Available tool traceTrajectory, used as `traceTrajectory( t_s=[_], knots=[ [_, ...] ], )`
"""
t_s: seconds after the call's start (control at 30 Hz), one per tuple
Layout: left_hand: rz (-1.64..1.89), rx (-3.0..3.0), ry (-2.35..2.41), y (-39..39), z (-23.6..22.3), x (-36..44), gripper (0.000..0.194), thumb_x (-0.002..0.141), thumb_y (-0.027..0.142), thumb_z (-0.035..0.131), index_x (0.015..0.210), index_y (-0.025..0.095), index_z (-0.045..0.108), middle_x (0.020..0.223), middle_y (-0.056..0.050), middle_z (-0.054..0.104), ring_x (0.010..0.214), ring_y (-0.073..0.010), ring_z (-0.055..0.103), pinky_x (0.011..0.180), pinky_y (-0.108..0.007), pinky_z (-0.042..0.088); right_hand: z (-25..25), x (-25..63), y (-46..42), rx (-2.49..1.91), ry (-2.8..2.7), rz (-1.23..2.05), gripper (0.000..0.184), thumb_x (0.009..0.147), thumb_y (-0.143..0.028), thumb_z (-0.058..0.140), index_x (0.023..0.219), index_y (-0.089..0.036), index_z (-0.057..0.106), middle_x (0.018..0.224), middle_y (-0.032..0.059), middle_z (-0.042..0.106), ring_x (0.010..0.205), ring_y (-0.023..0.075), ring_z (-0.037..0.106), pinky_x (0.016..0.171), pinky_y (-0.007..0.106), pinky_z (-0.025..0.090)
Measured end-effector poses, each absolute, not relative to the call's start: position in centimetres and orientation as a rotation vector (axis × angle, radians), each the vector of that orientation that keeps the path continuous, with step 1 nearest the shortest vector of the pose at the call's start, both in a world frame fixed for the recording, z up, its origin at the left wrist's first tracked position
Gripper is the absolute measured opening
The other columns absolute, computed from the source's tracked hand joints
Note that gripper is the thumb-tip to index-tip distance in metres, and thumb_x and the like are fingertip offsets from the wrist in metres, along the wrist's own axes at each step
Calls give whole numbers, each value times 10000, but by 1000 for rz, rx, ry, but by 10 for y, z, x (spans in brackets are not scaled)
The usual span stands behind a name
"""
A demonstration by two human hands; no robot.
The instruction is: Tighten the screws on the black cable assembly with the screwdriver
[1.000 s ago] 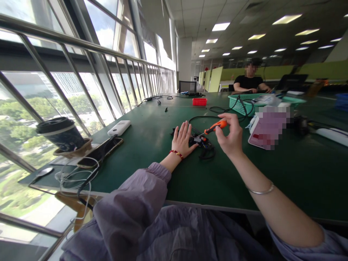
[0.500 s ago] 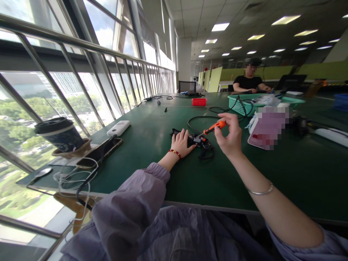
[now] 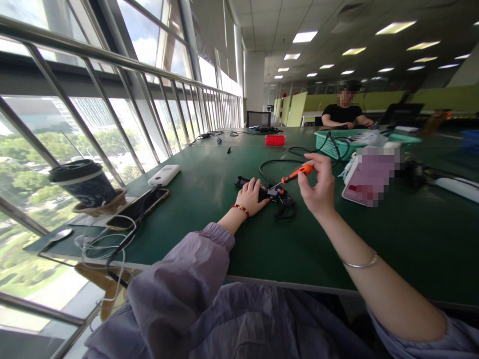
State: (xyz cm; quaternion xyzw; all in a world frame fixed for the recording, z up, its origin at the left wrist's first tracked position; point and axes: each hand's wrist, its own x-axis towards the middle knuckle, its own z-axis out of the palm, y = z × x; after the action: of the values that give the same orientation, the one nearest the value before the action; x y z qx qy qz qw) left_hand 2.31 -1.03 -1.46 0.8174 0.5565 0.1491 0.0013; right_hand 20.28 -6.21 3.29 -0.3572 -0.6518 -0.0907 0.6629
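A black device (image 3: 275,193) with small coloured parts and a loose black cable lies on the green tabletop (image 3: 209,194). My left hand (image 3: 250,196) lies over its left part and holds it down, thumb along the near side. In my right hand (image 3: 319,185) is a screwdriver (image 3: 298,173) with an orange and black handle, pinched between thumb and fingers. Its thin shaft slants down to the left, and the tip meets the middle of the device. Whether it sits in a screw is too small to tell.
At right, a pink-backed phone (image 3: 368,182) leans beside a green basket (image 3: 325,143) with cables. A small red box (image 3: 275,140) stands further back. On the left are a cup (image 3: 82,184), a phone (image 3: 138,212) and a white power bank (image 3: 164,175). A person (image 3: 346,112) sits across the table.
The whole view has shifted very slightly. Both hands, the screwdriver and the device keep practically the same places.
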Motion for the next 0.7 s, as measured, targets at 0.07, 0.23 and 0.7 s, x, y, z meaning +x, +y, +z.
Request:
traceTrajectory(
  t_s=[0.07, 0.23, 0.7],
  knots=[
    [464, 2565, 1748, -11, -14, 23, 775, 864, 529, 506, 1479, 139, 241, 1555, -128, 222, 1397, -303, 260, 1115, -435, 306, 33, 203, -62, -871, -1442, -183, 267, 785, -293, 576, 1036, -206, 554, 733, -4, 552, 671, 151, 549, 683, 324, 479],
    [450, 2567, 1756, -14, -11, 23, 767, 870, 513, 501, 1489, 163, 216, 1556, -120, 223, 1394, -301, 267, 1113, -436, 303, 32, 204, -63, -988, -1429, -171, 143, 780, -347, 610, 834, -216, 595, 641, -14, 556, 620, 149, 546, 627, 301, 468],
    [392, 2638, 1744, -9, -9, 20, 677, 907, 355, 460, 1502, 201, 175, 1547, -112, 251, 1348, -293, 361, 1064, -425, 374, 35, 203, -66, -960, -1456, -177, 188, 770, -340, 615, 910, -220, 581, 654, -22, 545, 632, 150, 549, 642, 305, 473]
  ],
)
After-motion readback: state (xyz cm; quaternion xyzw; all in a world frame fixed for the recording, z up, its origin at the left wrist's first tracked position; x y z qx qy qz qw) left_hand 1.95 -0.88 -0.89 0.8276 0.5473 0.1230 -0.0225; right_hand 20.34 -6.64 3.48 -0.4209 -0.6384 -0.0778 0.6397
